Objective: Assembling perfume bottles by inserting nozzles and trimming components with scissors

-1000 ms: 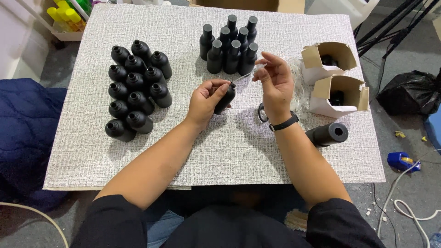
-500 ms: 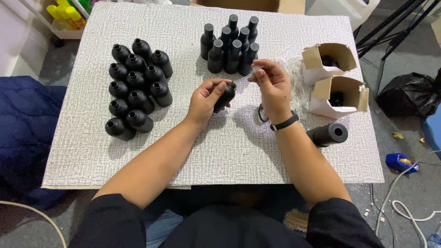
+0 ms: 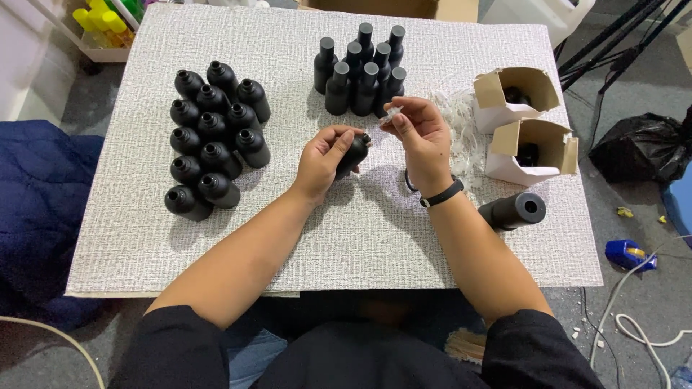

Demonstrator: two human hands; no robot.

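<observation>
My left hand point(image 3: 326, 157) grips a small black bottle point(image 3: 353, 153), tilted with its open neck toward the right. My right hand point(image 3: 418, 133) pinches a small clear plastic piece point(image 3: 393, 112) just above and to the right of the bottle's neck. Several open black bottles point(image 3: 213, 140) stand grouped at the left of the white textured mat point(image 3: 360, 238). Several capped black bottles point(image 3: 360, 68) stand at the back centre, just beyond my hands.
Two open cardboard boxes point(image 3: 530, 137) stand at the right, beside a heap of white plastic scraps point(image 3: 461, 130). A black tube point(image 3: 513, 210) lies near the mat's right edge. A blue cloth point(image 3: 36, 209) lies left of the table; cables and a black bag point(image 3: 638, 148) at the right.
My right hand moved left, closer to the bottle's neck, bringing the clear piece with it. The left hand kept its hold on the bottle.
</observation>
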